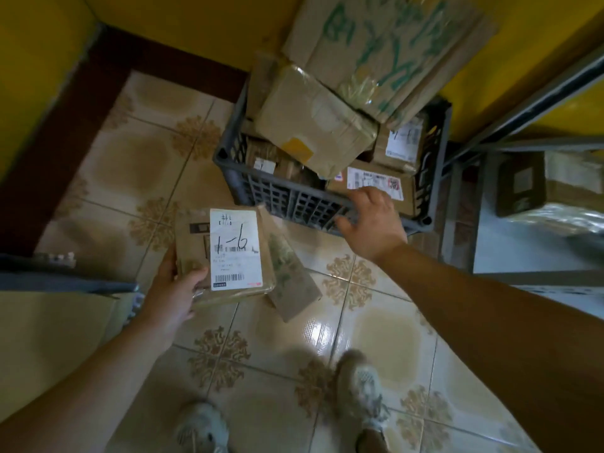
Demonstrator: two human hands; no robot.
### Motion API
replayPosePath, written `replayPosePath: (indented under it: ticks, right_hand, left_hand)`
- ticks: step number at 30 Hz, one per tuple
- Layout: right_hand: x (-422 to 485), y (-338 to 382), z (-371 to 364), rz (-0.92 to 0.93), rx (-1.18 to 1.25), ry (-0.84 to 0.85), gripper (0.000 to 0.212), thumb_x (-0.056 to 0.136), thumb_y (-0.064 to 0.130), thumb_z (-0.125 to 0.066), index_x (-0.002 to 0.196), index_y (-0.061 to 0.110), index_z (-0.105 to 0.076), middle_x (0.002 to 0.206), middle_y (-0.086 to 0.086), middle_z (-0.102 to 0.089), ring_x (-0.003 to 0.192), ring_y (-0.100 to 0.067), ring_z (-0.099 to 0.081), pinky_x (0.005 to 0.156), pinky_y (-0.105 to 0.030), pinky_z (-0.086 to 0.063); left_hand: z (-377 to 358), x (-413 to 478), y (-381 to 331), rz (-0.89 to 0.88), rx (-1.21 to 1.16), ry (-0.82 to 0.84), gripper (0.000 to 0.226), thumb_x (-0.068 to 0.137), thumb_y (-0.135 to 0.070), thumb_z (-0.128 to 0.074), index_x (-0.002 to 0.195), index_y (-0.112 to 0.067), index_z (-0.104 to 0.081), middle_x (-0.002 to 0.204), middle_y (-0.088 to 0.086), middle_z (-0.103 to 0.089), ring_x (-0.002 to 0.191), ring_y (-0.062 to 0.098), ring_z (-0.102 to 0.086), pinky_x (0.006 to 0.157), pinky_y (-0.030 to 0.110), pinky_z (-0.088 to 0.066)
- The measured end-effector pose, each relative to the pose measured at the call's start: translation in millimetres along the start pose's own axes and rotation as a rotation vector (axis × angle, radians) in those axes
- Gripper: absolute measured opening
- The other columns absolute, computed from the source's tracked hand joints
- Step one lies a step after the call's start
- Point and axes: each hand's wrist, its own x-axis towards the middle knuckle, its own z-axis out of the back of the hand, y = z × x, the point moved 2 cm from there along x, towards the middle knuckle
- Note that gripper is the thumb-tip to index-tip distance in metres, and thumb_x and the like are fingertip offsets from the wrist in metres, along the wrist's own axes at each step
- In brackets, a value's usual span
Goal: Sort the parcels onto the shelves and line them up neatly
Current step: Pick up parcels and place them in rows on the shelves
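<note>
My left hand (175,291) grips a flat brown parcel (192,243) by its lower left corner; the white label on it reads "1-6". A second thin brown parcel (294,282) shows under it on the right. My right hand (372,220) hovers with loose fingers over the front rim of a dark plastic crate (287,197) and holds nothing. In the crate lie several cardboard parcels, among them a large taped box (313,125) and a labelled box (372,188) right beyond my right fingers.
A metal shelf frame (536,103) stands at the right, with a wrapped parcel (523,188) on its lower board. A big cardboard box with green writing (392,44) leans over the crate's back. Another shelf edge (65,279) juts in at the left. Yellow walls close the corner.
</note>
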Motion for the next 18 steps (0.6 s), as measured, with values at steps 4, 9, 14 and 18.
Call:
replayPosePath:
  ticks: [4, 9, 14, 18]
  right_hand:
    - [51, -40, 18, -0.207, 0.049, 0.063, 0.057, 0.099, 0.046, -0.042, 0.146, 0.012, -0.04, 0.146, -0.02, -0.04, 0.133, -0.038, -0.035, 0.108, -0.044, -0.031]
    - [98, -83, 7, -0.35, 0.037, 0.262, 0.072, 0.097, 0.058, -0.039, 0.152, 0.013, -0.03, 0.155, -0.021, -0.027, 0.138, -0.041, -0.033, 0.112, -0.048, -0.033]
    - [112, -106, -8, -0.419, 0.076, 0.394, 0.088, 0.09, 0.067, -0.05, 0.154, 0.014, -0.022, 0.158, -0.016, -0.014, 0.14, -0.044, -0.029, 0.112, -0.05, -0.035]
    - [112, -110, -17, -0.454, 0.081, 0.396, 0.092, 0.087, 0.071, -0.05, 0.156, 0.019, -0.017, 0.162, -0.011, -0.004, 0.145, -0.049, -0.009, 0.115, -0.057, -0.026]
  left_hand:
    - [-26, -1, -27, -0.022, 0.014, 0.007, 0.053, 0.093, -0.033, -0.059, 0.134, -0.057, -0.036, 0.107, -0.025, -0.065, 0.099, 0.009, -0.061, 0.09, 0.053, -0.047]
    - [-78, 7, -29, -0.031, -0.063, -0.061, 0.046, 0.094, -0.03, -0.057, 0.131, -0.051, -0.04, 0.094, -0.031, -0.067, 0.083, -0.001, -0.068, 0.07, 0.039, -0.052]
    - [-122, 8, -29, -0.034, -0.145, -0.069, 0.049, 0.095, -0.023, -0.055, 0.127, -0.058, -0.04, 0.092, -0.031, -0.068, 0.077, -0.006, -0.067, 0.047, 0.019, -0.051]
    - [-129, 9, -30, -0.021, -0.161, -0.108, 0.05, 0.094, -0.027, -0.055, 0.131, -0.056, -0.039, 0.097, -0.026, -0.07, 0.078, -0.003, -0.068, 0.056, 0.028, -0.051]
